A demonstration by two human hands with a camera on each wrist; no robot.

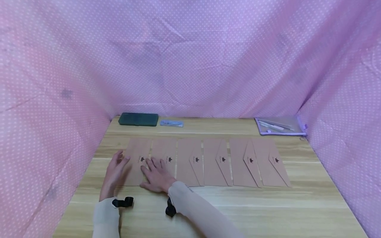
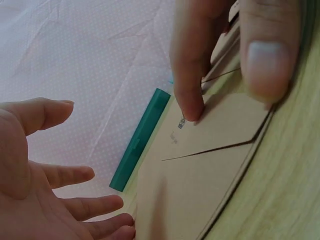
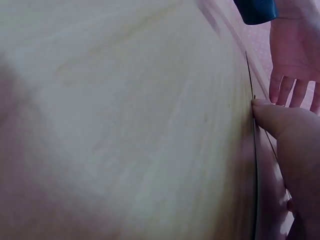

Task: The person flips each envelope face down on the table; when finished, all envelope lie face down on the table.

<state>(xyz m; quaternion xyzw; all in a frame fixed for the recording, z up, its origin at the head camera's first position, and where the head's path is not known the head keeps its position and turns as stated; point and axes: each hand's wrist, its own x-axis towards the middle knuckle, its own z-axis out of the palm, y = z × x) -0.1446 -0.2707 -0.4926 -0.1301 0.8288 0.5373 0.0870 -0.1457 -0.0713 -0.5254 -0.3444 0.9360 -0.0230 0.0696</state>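
Several brown paper envelopes, each printed with a small black crown, lie in a row on the table. My right hand (image 1: 159, 177) rests with spread fingers on the leftmost envelope (image 1: 137, 145) and reaches toward the second envelope (image 1: 163, 145). In the left wrist view, one fingertip of that hand touches the leftmost envelope (image 2: 195, 185) beside its crown, and the thumb is at the near edge. Beside the row's left end is my left hand (image 1: 114, 170), its fingers loosely spread, holding nothing; its palm (image 2: 12, 155) shows in the left wrist view.
A dark green case (image 1: 138, 119) and a small light-blue packet (image 1: 171, 123) lie along the back left. At the back right is a clear purple-edged zip pouch (image 1: 293, 123) with pens inside. Pink dotted cloth (image 1: 190, 66) hangs around the wooden table (image 1: 268, 211).
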